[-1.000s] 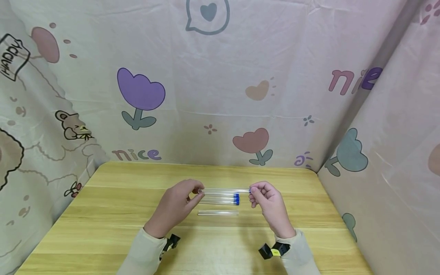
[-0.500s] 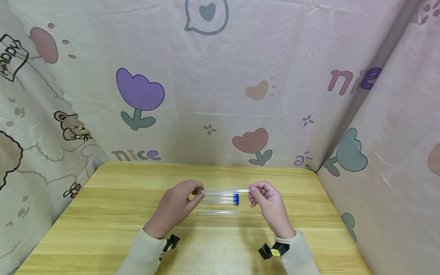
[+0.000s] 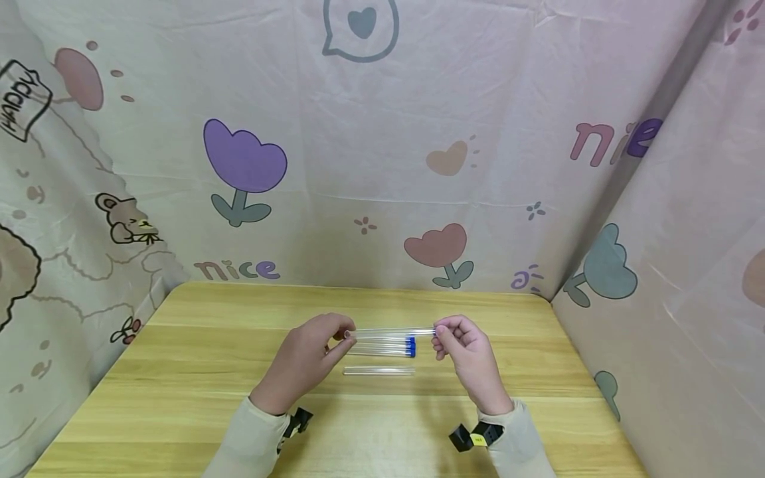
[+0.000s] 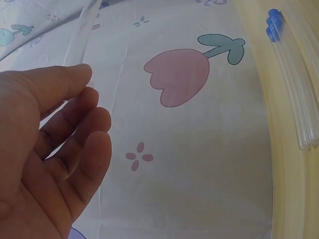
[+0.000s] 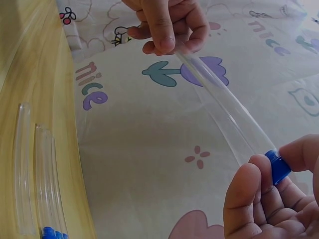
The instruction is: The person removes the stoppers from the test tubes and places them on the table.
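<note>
My left hand [image 3: 307, 355] pinches one end of a clear test tube [image 5: 224, 102] between thumb and fingers. At its other end my right hand [image 3: 469, 358] pinches the blue cap [image 5: 279, 169], which sits at the tube's mouth. The tube is held roughly level above the table, between both hands. Below it lie several capped test tubes [image 3: 382, 348] side by side, their blue caps pointing right; the left hand partly hides their left ends. Nearer to me lies a clear tube [image 3: 379, 371] without a visible cap. The left wrist view shows the held tube only faintly.
The wooden table [image 3: 179, 385] meets a printed curtain [image 3: 346, 133] along its back edge, with more curtain at both sides. A small black camera [image 3: 295, 421] is strapped to the left wrist, and another camera [image 3: 475, 436] to the right.
</note>
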Demonstrator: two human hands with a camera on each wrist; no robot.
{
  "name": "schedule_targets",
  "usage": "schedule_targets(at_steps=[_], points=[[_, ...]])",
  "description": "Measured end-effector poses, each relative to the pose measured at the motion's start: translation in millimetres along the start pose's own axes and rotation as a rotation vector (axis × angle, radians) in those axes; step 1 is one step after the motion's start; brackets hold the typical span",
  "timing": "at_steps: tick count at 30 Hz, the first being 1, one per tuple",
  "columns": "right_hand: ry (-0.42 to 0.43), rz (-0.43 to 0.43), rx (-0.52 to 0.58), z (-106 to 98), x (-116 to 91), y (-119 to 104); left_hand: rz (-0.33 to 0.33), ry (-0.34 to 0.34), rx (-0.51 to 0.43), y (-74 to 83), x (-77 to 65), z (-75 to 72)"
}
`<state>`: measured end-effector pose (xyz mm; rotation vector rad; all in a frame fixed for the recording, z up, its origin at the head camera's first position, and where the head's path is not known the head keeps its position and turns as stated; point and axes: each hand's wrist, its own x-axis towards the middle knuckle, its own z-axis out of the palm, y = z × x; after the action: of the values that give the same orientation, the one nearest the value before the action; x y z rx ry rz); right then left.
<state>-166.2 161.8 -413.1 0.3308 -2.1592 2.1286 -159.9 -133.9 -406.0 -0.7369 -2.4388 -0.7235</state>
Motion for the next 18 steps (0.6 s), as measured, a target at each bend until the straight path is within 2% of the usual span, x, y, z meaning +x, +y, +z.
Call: schedule_targets(at_steps=[4,12,18], points=[[0.004,0.001,-0.003,0.1,-0.1,-0.4,-0.01,-0.006,-0.002,0.7,-0.1,-0.2],[0.005,-0.004,0.005,0.0,-0.7,-0.7,0.013,0.009,-0.012,-0.1,-0.6,0.3],[0.003,-0.004,0.004,-0.3,-0.9,-0.9,-0.014,-0.002,-0.019,0.1,-1.4,0.5]])
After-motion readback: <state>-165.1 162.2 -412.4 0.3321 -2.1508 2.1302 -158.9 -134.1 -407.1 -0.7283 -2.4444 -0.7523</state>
